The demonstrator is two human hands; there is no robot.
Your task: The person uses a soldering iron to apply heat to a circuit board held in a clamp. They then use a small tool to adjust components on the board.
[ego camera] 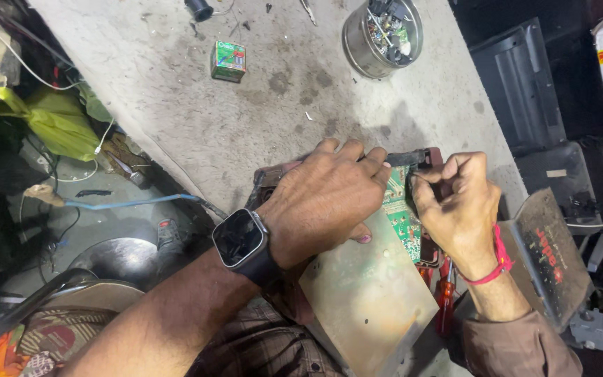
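A: Where are the 2 hands?

B: Both sit on the worktable near its close edge; the left hand lies palm down, fingers spread and curled over the top of a green circuit board, pressing on it; a dark smartwatch is on that wrist.

A: And the right?

B: The right hand is closed into a loose fist just beside the left, its fingertips pinched together at the board's upper right edge; whatever they pinch is too small and too hidden to tell; a red thread circles that wrist.

A: So the hands are together?

B: Close, nearly touching, with the strip of board showing between them.

A: Where does the board lie?

B: In a dark reddish casing, of which only the rim shows past the fingers; a rusty metal plate lies tilted against it on the near side, under the left palm's heel.

A: Anything else nearby?

B: A red-handled screwdriver lies below the right wrist; another plate leans at the right; far up the table stand a steel tin full of small parts and a small green box, both well apart from the hands.
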